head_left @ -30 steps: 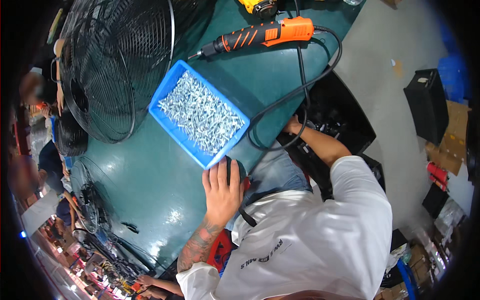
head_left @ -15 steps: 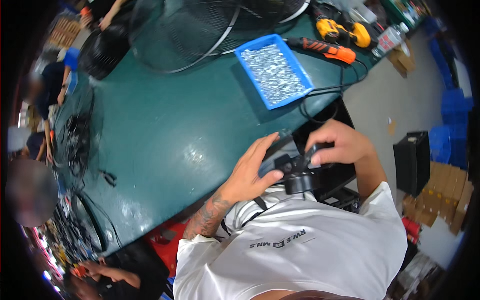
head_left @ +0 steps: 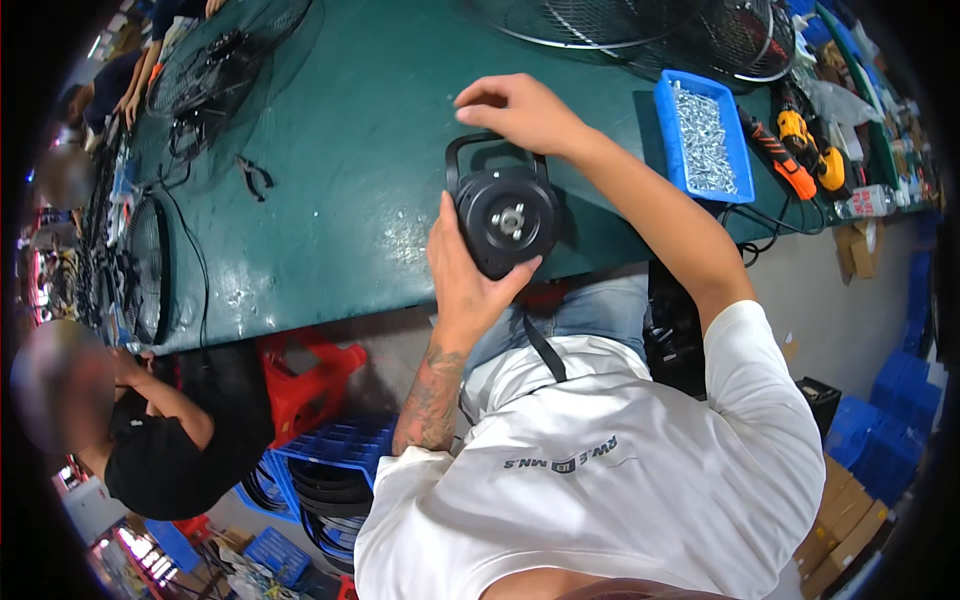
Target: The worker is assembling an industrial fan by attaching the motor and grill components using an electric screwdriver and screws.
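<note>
A black round motor housing [head_left: 478, 218] with a shiny metal hub faces up at the table's near edge. A black U-shaped bracket [head_left: 452, 160] rises from its far side. My left hand [head_left: 465, 275] grips the housing's near-left side, fingers along its left and thumb at its lower edge. My right hand [head_left: 520, 112] is just beyond the bracket's top bar. Its fingers are bent, with a gap between thumb and forefinger, and I see nothing in them. Whether it touches the bracket, I cannot tell.
On the green table [head_left: 350, 200], a blue tray [head_left: 664, 130] of small metal screws is at the right, beside an orange-black power screwdriver [head_left: 790, 175] and yellow drills [head_left: 795, 130]. Pliers [head_left: 254, 178] and wire fan guards [head_left: 590, 45] lie farther off. A person [head_left: 165, 440] sits at the left.
The motor housing has come from my lap to the table's edge, and its hub now faces up. My right hand has left it and reached forward past the bracket. My view has shifted left.
</note>
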`<state>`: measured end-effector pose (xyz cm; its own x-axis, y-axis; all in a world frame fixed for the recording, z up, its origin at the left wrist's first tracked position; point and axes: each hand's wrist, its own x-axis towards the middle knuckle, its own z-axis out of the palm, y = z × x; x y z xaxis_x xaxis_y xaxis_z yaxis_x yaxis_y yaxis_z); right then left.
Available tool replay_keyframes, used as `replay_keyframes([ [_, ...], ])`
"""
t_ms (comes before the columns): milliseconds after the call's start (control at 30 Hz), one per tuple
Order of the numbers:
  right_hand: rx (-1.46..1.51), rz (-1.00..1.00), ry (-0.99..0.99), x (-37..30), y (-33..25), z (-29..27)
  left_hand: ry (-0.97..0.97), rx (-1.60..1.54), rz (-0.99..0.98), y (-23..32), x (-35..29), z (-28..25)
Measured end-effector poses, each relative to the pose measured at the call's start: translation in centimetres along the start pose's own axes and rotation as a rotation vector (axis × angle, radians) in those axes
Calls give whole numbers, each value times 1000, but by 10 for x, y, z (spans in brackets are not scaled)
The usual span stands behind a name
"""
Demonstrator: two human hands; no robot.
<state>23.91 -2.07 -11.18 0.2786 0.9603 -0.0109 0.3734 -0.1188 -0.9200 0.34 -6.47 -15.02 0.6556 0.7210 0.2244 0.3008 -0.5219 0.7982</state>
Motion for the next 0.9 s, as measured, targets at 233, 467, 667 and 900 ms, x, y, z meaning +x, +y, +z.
replay_keyframes([
  [233,67,-296,-7,-89,15,-2,61,141,25,-15,-3,6],
  [467,83,-273,13,-101,25,29,95,127,91,-30,-5,10],
  [667,68,-284,120,-102,27,41,142,164,131,-30,-3,13],
  [900,56,-325,125,-99,28,42,160,127,131,-32,-1,13],
])
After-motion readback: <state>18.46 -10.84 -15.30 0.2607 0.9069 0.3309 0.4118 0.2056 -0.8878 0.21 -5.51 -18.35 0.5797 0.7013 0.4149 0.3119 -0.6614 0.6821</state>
